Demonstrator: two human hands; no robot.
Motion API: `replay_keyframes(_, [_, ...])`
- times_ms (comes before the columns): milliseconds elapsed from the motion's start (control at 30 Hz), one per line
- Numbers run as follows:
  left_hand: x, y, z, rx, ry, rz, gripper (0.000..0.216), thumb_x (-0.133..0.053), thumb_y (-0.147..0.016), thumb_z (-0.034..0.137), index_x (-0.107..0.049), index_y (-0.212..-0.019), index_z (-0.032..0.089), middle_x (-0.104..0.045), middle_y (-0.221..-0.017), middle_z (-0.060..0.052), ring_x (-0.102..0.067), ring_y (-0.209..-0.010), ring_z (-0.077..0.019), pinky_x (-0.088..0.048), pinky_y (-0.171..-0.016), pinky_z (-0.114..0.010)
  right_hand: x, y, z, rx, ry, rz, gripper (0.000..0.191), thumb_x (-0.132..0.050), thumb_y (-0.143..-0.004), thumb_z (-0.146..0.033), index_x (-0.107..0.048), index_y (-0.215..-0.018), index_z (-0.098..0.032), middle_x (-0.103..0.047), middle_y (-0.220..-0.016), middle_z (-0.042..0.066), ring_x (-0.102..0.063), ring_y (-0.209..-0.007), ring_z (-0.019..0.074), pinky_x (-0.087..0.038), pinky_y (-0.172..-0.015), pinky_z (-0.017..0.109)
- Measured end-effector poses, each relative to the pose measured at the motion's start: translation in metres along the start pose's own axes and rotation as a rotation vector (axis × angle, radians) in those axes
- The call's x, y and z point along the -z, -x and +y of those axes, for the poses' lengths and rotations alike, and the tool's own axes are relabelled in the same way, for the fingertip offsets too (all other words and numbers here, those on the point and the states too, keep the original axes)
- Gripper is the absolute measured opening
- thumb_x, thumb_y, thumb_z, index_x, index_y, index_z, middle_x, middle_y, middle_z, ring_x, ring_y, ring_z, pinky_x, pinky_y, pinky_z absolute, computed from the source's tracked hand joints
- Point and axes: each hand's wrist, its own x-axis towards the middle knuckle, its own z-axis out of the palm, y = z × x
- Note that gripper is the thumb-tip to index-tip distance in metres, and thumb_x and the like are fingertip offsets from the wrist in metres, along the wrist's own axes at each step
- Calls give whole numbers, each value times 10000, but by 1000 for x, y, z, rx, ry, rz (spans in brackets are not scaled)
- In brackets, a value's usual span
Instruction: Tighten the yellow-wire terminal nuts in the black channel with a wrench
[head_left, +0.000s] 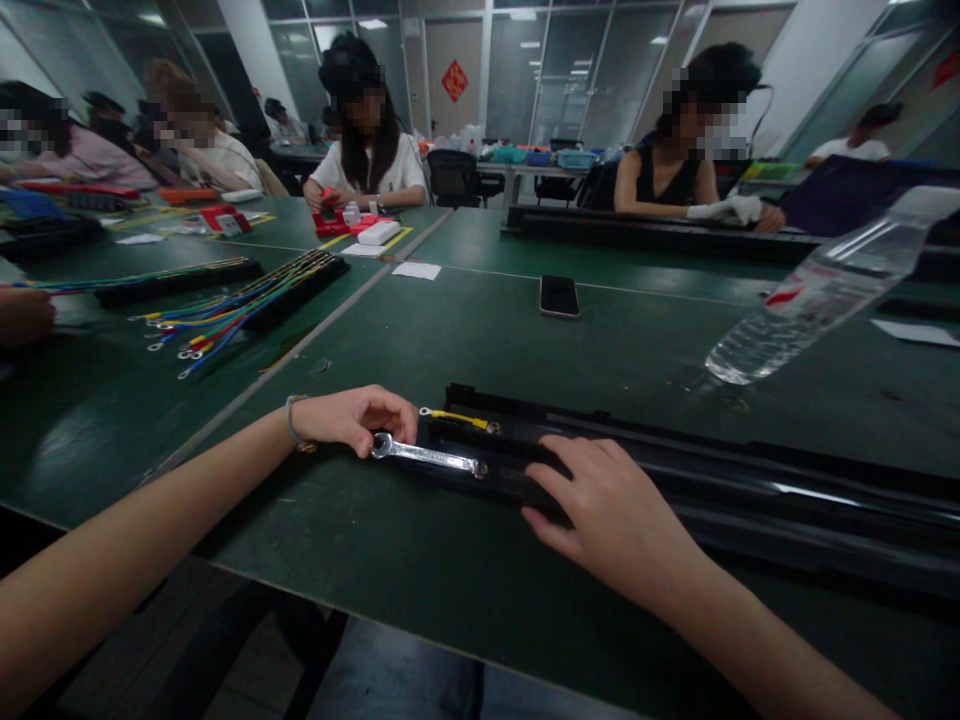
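Observation:
My left hand [367, 415] pinches the open end of a silver combination wrench [431, 456] between thumb and fingers. The wrench's other end sits at a bolt near the left end of a long black rail-like part [712, 478]. Beside it, a short yellow wire [459, 417] with a ring terminal is attached at a second bolt and sticks out to the left. My right hand [596, 505] rests on the black part just right of the bolts, its fingers apart and holding nothing.
A phone [560, 296] lies beyond the black part, with a water bottle [817, 290] to its right. Bundled coloured wires [232, 310] with ring terminals lie on the left. Across the green table [375, 540] sit several people, one beside another long black part [570, 226].

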Motion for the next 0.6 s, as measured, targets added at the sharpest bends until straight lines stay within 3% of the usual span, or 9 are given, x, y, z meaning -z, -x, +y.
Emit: replay_keyframes(600, [-3,-1,4,24,-62,8,580,-610,-568,654,-589,-840,142,-530,-793,-49,-460,-723,-168,-381,-625,-236,1,0,-1,-3,-3,-1,252,-491,-777,-340,-628,-914,-178,-560,-1063,123,-507,-925,249,-384,-758,390])
